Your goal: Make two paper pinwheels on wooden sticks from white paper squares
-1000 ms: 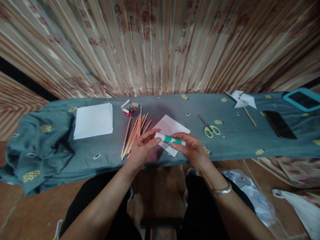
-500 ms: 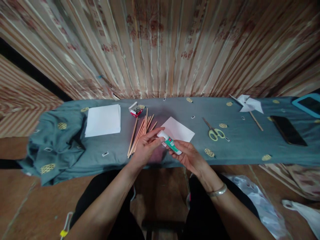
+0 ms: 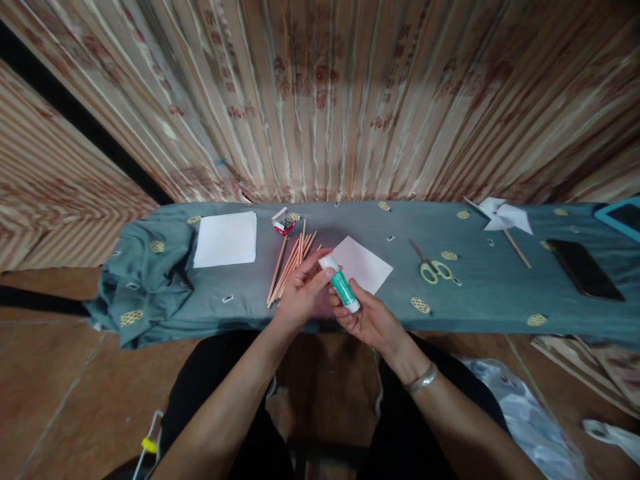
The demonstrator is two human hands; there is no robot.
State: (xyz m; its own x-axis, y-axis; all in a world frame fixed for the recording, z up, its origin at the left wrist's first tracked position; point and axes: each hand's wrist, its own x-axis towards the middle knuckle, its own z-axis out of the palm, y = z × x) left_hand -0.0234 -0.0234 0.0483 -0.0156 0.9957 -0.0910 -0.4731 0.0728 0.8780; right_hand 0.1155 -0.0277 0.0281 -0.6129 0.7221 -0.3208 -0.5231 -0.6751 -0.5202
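Note:
A green and white glue stick (image 3: 342, 287) is held over the near edge of the cloth-covered table (image 3: 480, 293). My right hand (image 3: 367, 319) grips its body from below. My left hand (image 3: 303, 289) pinches its white cap end with thumb and fingers. Just behind the hands lies a white square of paper (image 3: 363, 264). Several thin wooden sticks (image 3: 293, 265) lie to the left of my left hand.
A stack of white paper (image 3: 225, 239) and a small red and white box (image 3: 283, 225) lie at the left. Yellow-handled scissors (image 3: 431, 265), a paper pinwheel (image 3: 501, 217), a black phone (image 3: 583, 269) and a blue-cased tablet (image 3: 620, 217) lie to the right. A striped curtain hangs behind.
The glue stick has turned from lying almost level to standing steeply, cap end up. Both hands have kept hold of it. The camera view has shifted, so the table appears farther right.

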